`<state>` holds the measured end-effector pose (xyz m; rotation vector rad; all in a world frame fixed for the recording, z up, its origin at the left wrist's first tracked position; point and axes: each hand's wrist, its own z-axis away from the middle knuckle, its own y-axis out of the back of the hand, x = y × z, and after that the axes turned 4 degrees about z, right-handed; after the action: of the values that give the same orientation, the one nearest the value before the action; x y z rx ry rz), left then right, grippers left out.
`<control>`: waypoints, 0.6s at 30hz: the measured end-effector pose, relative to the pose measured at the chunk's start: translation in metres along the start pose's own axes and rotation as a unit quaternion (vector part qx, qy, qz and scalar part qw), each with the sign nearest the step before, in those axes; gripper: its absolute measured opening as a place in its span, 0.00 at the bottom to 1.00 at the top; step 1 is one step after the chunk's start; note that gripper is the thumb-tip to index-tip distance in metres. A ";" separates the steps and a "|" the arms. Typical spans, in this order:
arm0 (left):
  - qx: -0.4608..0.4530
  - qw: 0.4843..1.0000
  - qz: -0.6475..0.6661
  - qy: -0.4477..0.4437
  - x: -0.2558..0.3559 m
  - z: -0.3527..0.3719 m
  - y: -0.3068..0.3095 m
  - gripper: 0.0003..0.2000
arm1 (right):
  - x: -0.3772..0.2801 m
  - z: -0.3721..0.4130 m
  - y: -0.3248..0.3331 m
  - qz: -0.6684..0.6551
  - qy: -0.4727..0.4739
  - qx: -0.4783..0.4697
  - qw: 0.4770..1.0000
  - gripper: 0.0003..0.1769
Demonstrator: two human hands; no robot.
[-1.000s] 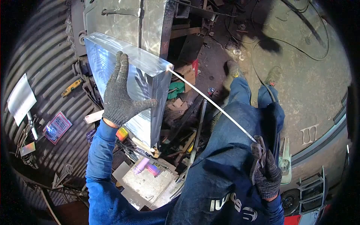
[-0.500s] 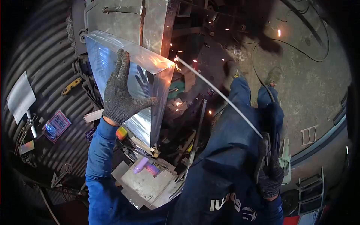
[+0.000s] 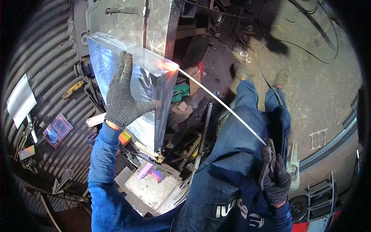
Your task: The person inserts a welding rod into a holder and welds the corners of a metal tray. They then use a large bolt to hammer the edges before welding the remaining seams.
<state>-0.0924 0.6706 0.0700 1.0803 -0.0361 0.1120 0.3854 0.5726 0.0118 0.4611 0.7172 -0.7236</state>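
Observation:
My left hand (image 3: 125, 94), in a dark knitted glove, lies with thumb and fingers spread on a shiny folded sheet-metal box (image 3: 164, 94). In my gloved right hand (image 3: 280, 182) is a welding electrode holder (image 3: 267, 159), low at the right beside my leg. A long pale welding rod (image 3: 222, 101) runs from the holder up and left. Its tip meets the box's upper right corner, where the metal glows orange. The box rests against a grey metal bench (image 3: 123, 29); the contact between them is partly hidden.
A cable (image 3: 297, 44) loops over the floor at the upper right. Scrap and offcuts (image 3: 183, 110) lie below the box. A board (image 3: 154, 189) carries a purple bottle (image 3: 145, 170). Corrugated metal (image 3: 50, 92) lines the left, with a yellow spirit level (image 3: 73, 89) against it.
Flying sparks have vanished and the scene is brighter. The rod's tip has shifted slightly left and down at the corner. My right hand has tilted with the holder; my left is nearly still.

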 end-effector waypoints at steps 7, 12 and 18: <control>0.003 1.000 0.001 -0.006 0.000 -0.001 0.000 0.73 | 0.003 -0.001 0.000 -0.005 0.012 -0.005 1.000 0.36; 0.003 1.000 0.002 -0.006 0.001 0.000 0.001 0.73 | 0.001 -0.003 0.000 0.001 0.017 0.003 1.000 0.36; 0.029 0.997 -0.053 -0.039 0.000 0.001 -0.001 0.61 | 0.006 0.005 -0.003 -0.150 -0.086 0.002 0.985 0.34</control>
<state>-0.0925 0.6689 0.0693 1.1422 -0.0447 -0.0253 0.3886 0.5649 0.0109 0.2911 0.6295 -1.0353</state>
